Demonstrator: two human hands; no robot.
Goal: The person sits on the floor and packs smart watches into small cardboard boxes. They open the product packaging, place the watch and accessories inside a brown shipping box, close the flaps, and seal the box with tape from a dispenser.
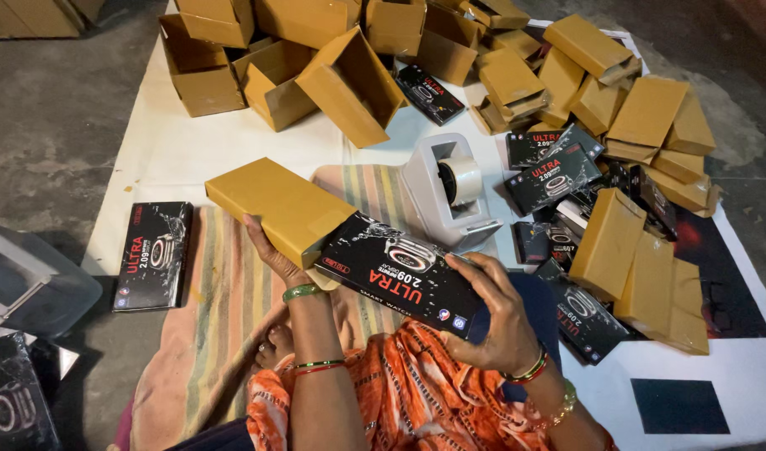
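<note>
My left hand (pixel 276 255) holds a long tan cardboard carton (pixel 274 205) from underneath, its open end facing right. My right hand (pixel 496 321) grips a black printed product box (pixel 400 271) at its right end. The black box's left end sits inside the carton's open mouth, and most of its length sticks out. Both are held above my lap, over an orange patterned garment (pixel 408 397).
A grey tape dispenser (pixel 448 194) stands just beyond the held box. Open tan cartons (pixel 350 83) are piled at the back, closed tan cartons (pixel 642 125) and black boxes (pixel 554 175) at right. Another black box (pixel 153 255) lies at left on the striped cloth (pixel 220 317).
</note>
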